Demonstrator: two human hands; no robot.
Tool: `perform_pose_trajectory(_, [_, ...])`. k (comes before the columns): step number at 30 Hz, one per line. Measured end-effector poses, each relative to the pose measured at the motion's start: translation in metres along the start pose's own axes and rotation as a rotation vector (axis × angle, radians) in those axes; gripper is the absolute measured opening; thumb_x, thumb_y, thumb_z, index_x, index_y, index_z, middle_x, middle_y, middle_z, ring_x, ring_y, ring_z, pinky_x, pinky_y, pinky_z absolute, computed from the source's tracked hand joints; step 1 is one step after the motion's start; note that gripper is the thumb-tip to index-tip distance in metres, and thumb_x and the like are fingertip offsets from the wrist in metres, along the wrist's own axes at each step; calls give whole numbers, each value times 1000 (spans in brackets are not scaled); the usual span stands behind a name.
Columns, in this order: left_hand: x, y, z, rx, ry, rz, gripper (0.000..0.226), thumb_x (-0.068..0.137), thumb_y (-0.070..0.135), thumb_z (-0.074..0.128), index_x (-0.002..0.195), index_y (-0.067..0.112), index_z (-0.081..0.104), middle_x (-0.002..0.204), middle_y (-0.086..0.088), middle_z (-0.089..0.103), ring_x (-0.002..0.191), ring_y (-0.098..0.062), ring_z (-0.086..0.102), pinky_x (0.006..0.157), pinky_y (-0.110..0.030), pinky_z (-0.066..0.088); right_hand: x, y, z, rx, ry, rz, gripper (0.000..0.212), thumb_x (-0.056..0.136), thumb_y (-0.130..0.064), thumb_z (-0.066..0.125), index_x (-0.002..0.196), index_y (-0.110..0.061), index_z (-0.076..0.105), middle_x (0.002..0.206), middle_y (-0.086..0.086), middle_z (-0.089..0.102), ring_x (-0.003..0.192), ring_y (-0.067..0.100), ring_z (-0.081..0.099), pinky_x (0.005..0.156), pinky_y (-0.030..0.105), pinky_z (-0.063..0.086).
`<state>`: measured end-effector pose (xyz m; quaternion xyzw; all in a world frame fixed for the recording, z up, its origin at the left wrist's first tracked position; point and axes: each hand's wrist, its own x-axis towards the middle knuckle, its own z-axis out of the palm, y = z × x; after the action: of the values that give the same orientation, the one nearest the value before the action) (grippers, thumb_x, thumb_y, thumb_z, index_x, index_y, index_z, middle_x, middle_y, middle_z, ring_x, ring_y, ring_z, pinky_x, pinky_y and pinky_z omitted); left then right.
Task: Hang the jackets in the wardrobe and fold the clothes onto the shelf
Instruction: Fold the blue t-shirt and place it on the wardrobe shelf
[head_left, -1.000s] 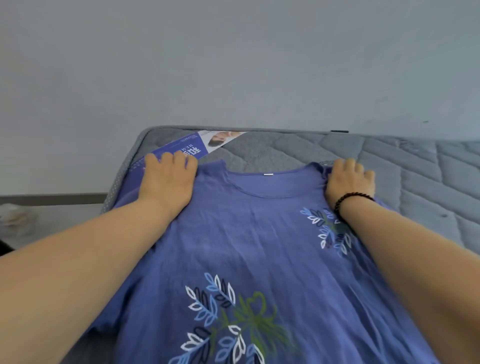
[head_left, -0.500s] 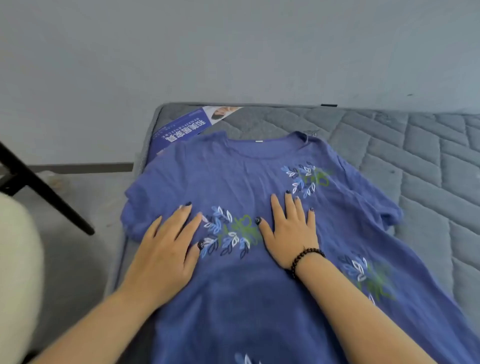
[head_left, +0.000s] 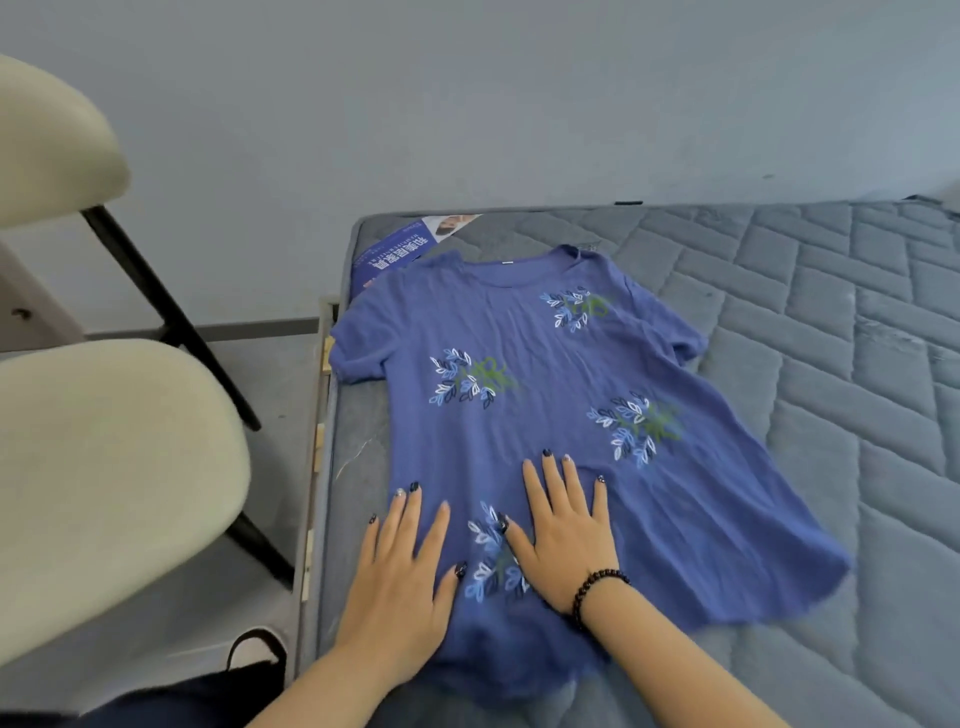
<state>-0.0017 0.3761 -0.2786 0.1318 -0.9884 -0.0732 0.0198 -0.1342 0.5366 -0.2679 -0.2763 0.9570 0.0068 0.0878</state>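
Pressing flat on the lower part of the blue shirt (head_left: 545, 405), the left hand (head_left: 397, 577) and right hand (head_left: 563, 535) lie with fingers straight and slightly spread; the shirt, face up on the grey mattress (head_left: 831, 364), looks thin, light and limp, likely best pinched at its 2 shoulders or sleeves.

Left hand (head_left: 400, 577): flat, palm down, fingers straight and slightly spread, pointing away from the body; thumb angled out to the right. Right hand (head_left: 566, 530): flat, palm down, fingers straight and spread, set slightly further forward than the left; thumb angled out to the left, towards the left thumb. Both forearms bare, entering from the bottom edge and converging forward. Right wrist carries a dark beaded bracelet (head_left: 597, 590). Fingernails on both hands dark-painted.
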Motion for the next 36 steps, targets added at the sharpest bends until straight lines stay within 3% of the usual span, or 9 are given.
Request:
perform_pose_trajectory(3, [-39, 1, 0, -74, 16, -31, 69, 91, 54, 29, 146, 15, 38, 154, -15, 29, 138, -32, 28, 109, -40, 36, -37, 6, -3, 19, 7, -53, 67, 89, -56, 27, 141, -20, 47, 149, 7, 40, 138, 30, 37, 105, 52, 17])
perform_pose_trajectory(7, [-79, -1, -4, -42, 9, 117, 72, 91, 67, 22, 145, 23, 41, 152, -17, 32, 132, -36, 37, 103, -41, 39, -81, 30, -5, 164, 12, -172, 78, 80, -58, 0, 152, -30, 10, 157, -9, -8, 145, 15, -14, 117, 38, -10])
perform_pose_trajectory(11, [-88, 4, -14, 28, 63, 174, 70, 90, 67, 20, 140, 25, 46, 147, -17, 42, 127, -41, 42, 97, -44, 34, -109, 83, -5, 377, 223, -38, 59, 76, -17, 41, 133, -12, 55, 143, 17, 45, 133, 42, 40, 107, 56, 32])
perform_pose_trajectory(15, [-79, 12, -10, 112, 165, 347, 43, 101, 33, 22, 135, 19, 45, 135, -12, 56, 123, -34, 54, 93, -50, 44, -120, 142, -22, 248, 263, 232, 83, 56, 9, 63, 134, -17, 55, 143, 21, 43, 133, 46, 37, 97, 65, 37])
perform_pose_trajectory(20, [-64, 23, -19, 144, 292, 461, 57, 94, 2, 19, 92, 11, 75, 96, -5, 74, 85, -21, 72, 88, -39, 40, -119, 179, -31, 89, -15, 276, 61, 98, -10, 35, 150, -37, 19, 160, 1, 10, 148, 28, 2, 115, 53, 18])
perform_pose_trajectory(25, [-60, 21, -31, 96, 215, 379, 40, 67, 7, 33, 71, 19, 71, 63, 8, 65, 59, -13, 64, 88, -29, 35, -121, 197, -35, -53, 32, 170, 46, 99, -17, 43, 144, -24, 38, 149, -4, 39, 140, 15, 31, 105, 28, 38])
perform_pose_trajectory(28, [-65, 16, -40, 99, 142, 300, 26, 54, 4, 50, 65, 24, 62, 52, 7, 55, 50, -14, 57, 82, -24, 38, -127, 207, -38, -56, 55, 193, 29, 93, -22, 52, 121, -27, 56, 123, -7, 60, 111, 13, 57, 85, 25, 49])
perform_pose_trajectory(33, [-73, 15, -48, -8, 59, 228, 5, 67, 27, 57, 67, 31, 60, 55, 11, 58, 54, -9, 59, 73, -19, 35, -131, 198, -45, -162, -35, 177, 19, 97, -24, 42, 111, -28, 54, 119, -10, 59, 109, 10, 57, 84, 23, 45])
perform_pose_trajectory(36, [-70, 20, -49, -186, 105, 110, 36, 77, 45, 49, 104, 33, 69, 90, 20, 70, 82, -5, 66, 84, -18, 38, -125, 180, -60, -287, -226, 184, 28, 92, -17, 38, 114, -27, 50, 128, -7, 54, 122, 14, 48, 99, 29, 39])
